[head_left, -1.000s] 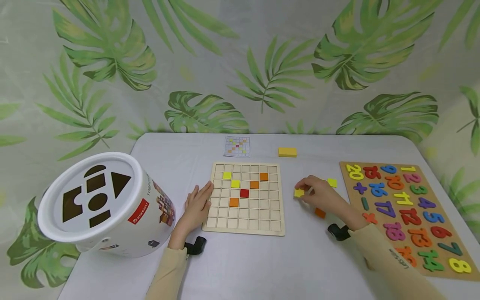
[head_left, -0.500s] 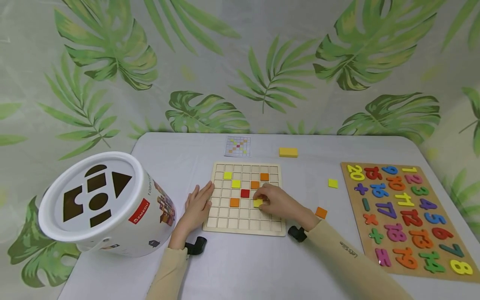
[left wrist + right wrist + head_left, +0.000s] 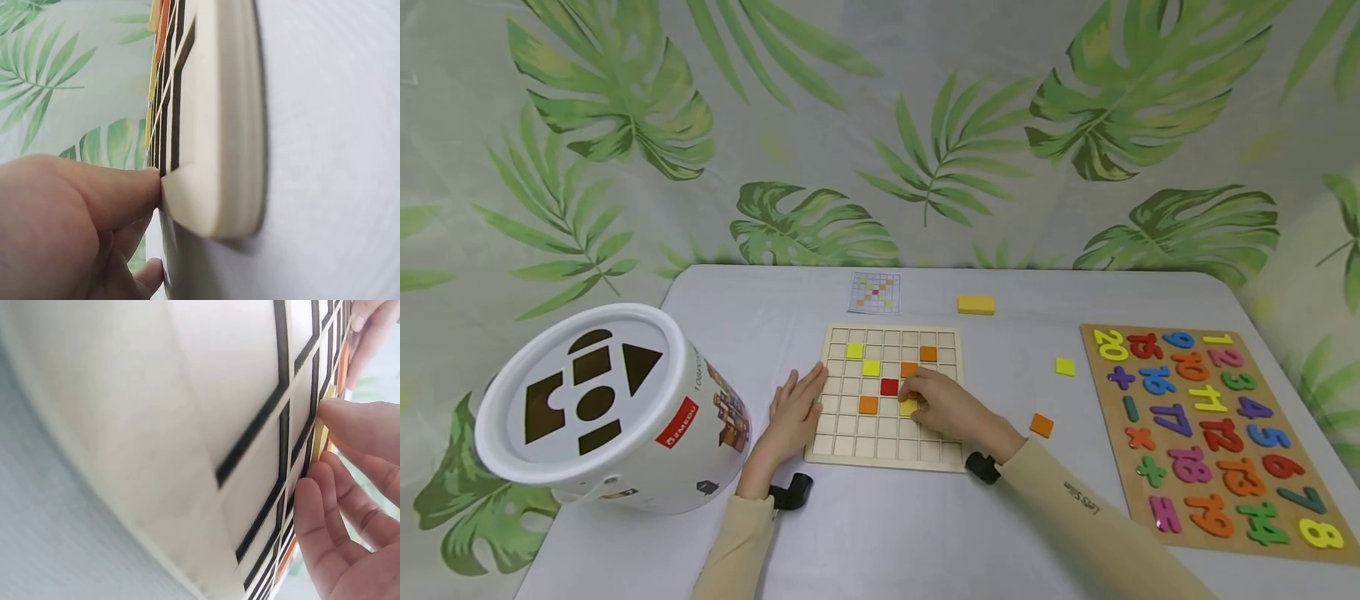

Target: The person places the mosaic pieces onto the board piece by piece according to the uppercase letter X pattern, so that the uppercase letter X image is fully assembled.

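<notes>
A square wooden grid board (image 3: 887, 461) lies mid-table. My right hand (image 3: 942, 403) pinches a small yellow tile (image 3: 907, 408) between thumb and fingers, low over a cell diagonally below the red tile (image 3: 889, 387). In the right wrist view that tile (image 3: 322, 434) stands at the grid lines, partly hidden by the thumb. Other tiles in cells are yellow (image 3: 854, 351), yellow (image 3: 871, 367) and several orange, one orange tile (image 3: 868, 405) on the lower left. Along the board's left edge rests my left hand (image 3: 793, 410), fingers extended, its thumb (image 3: 125, 194) touching the corner.
A loose yellow tile (image 3: 1065, 367) and orange tile (image 3: 1041, 426) lie right of the board. Behind it are a pattern card (image 3: 874, 292) and a yellow block (image 3: 975, 305). A white bucket (image 3: 679, 358) stands left; a number puzzle board (image 3: 1273, 487) lies right.
My right hand has carried the yellow tile from the table on the right leftward to the grid, then shifted slightly further left and lower onto a cell. My left hand stays put.
</notes>
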Tool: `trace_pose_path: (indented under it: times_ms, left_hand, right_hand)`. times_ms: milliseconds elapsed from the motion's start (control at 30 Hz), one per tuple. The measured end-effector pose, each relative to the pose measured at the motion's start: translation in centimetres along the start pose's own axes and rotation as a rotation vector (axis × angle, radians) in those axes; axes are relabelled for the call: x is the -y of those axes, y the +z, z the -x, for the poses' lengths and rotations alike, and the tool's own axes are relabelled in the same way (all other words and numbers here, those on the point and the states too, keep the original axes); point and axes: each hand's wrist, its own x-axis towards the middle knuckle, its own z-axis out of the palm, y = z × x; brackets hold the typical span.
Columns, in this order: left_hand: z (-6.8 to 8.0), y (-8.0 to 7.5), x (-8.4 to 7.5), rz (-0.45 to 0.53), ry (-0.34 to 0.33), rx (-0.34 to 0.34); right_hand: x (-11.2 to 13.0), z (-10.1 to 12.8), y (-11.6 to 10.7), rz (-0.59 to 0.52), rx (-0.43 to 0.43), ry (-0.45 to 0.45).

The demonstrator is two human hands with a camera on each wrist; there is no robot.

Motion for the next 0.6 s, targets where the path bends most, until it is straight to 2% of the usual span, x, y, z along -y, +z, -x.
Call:
trace_pose_path:
  times_ms: [200, 333, 433, 600]
  left_hand:
    - [0.0, 0.0, 0.0, 0.000, 0.002, 0.000]
    - [0.0, 0.0, 0.0, 0.000, 0.005, 0.002]
    - [0.0, 0.0, 0.0, 0.001, 0.005, 0.003]
    - [0.0, 0.1, 0.1, -0.003, 0.005, -0.001]
  right_hand:
    - [-0.3, 0.6, -0.6, -0.056, -0.012, -0.028]
    - [-1.5, 1.7, -1.9, -0.120, -0.062, -0.024]
    - [-2.8, 3.1, -3.2, -0.132, -0.106, 0.006]
    - [-5.4, 6.5, -5.5, -0.082, -0.166, 0.076]
